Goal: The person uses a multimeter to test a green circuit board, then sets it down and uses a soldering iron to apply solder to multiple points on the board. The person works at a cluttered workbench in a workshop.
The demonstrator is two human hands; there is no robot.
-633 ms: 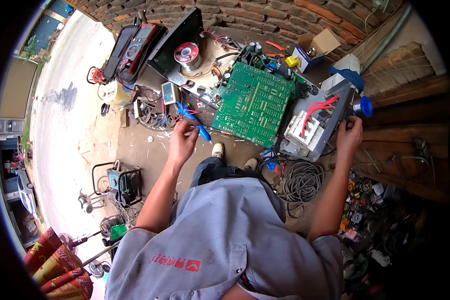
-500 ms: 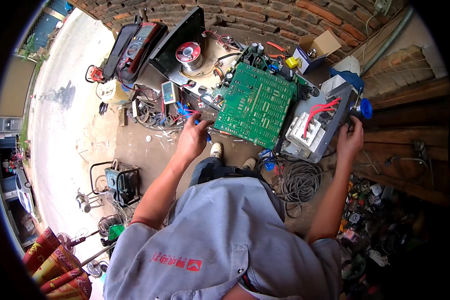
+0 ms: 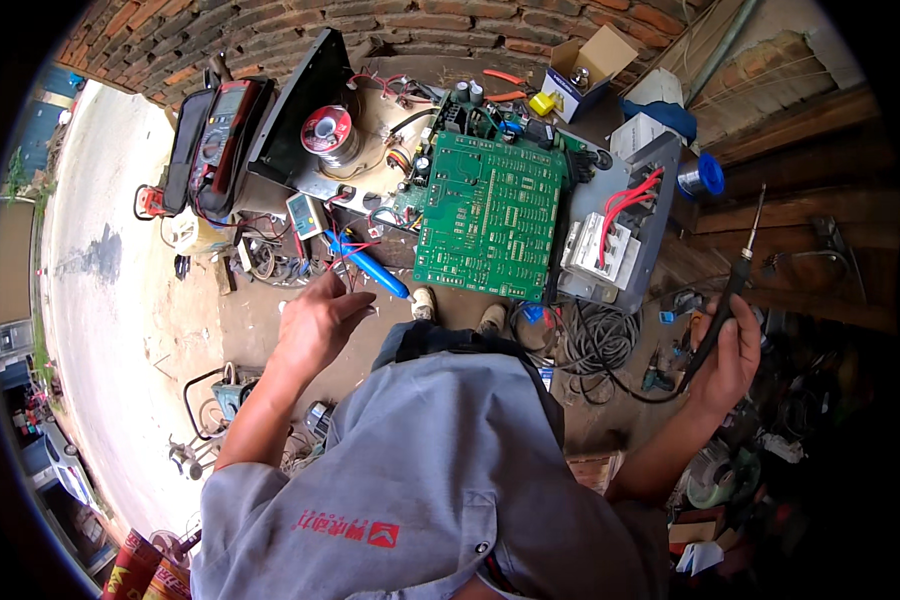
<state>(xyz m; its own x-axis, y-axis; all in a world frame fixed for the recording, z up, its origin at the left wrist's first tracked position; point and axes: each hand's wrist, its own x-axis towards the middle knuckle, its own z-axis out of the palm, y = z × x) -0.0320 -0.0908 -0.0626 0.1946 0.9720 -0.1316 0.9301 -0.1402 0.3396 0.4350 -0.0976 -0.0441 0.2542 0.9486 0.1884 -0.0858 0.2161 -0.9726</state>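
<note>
- Green circuit board (image 3: 490,215): laid flat and face up in the middle of the work area, where both hands can reach it; taken as the landmark below.
- Blue desoldering pump (image 3: 368,264): held just left of the board's lower left corner, tip slanted toward that corner, probably kept ready near the joints.
- Left hand (image 3: 315,325): fingers (image 3: 345,300) curled and pinched on the rear end of the pump, below and left of the board.
- Soldering iron (image 3: 727,285): held well right of the board, tip upward and away from it, presumably so the hot end is kept off the parts.
- Right hand (image 3: 728,358): closed around the iron's black handle.
- Grey breaker housing (image 3: 620,235): set against the board's right edge.
- Solder reel (image 3: 327,130): lying above and left of the board.
- Change from the earlier frame: the right hand, formerly on the housing, has been drawn out to the right with the iron; the left hand has been lowered slightly from the board.
</note>
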